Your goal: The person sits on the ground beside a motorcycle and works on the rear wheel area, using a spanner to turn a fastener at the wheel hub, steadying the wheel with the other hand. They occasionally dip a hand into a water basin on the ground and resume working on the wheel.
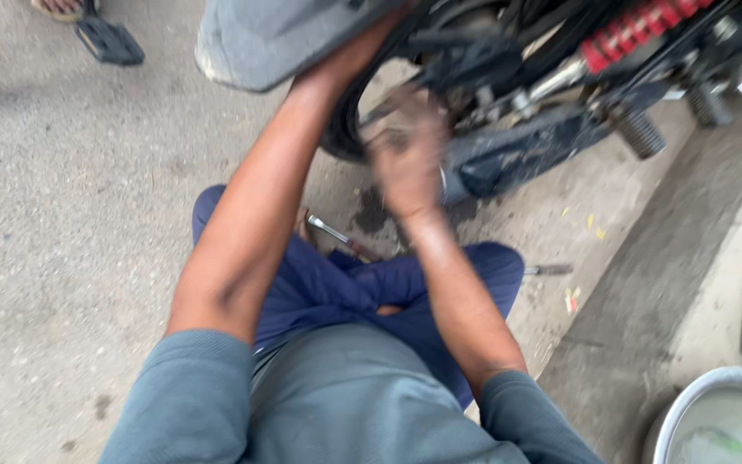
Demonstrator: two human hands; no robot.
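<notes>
Motorcycle (508,94) stood on the concrete floor (70,215) at the far edge. I had my left hand (362,47) behind its grey mudguard (276,39), grip undeterminable. My right hand (407,155) was blurred near the swingarm (526,150); grip undeterminable.

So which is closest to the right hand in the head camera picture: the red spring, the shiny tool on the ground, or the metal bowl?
From the right hand, which is blurred:
1. The shiny tool, on the ground just below the hand, by the knees.
2. The red spring, up to the right on the motorbike.
3. The metal bowl, far off in the bottom right corner.
</notes>
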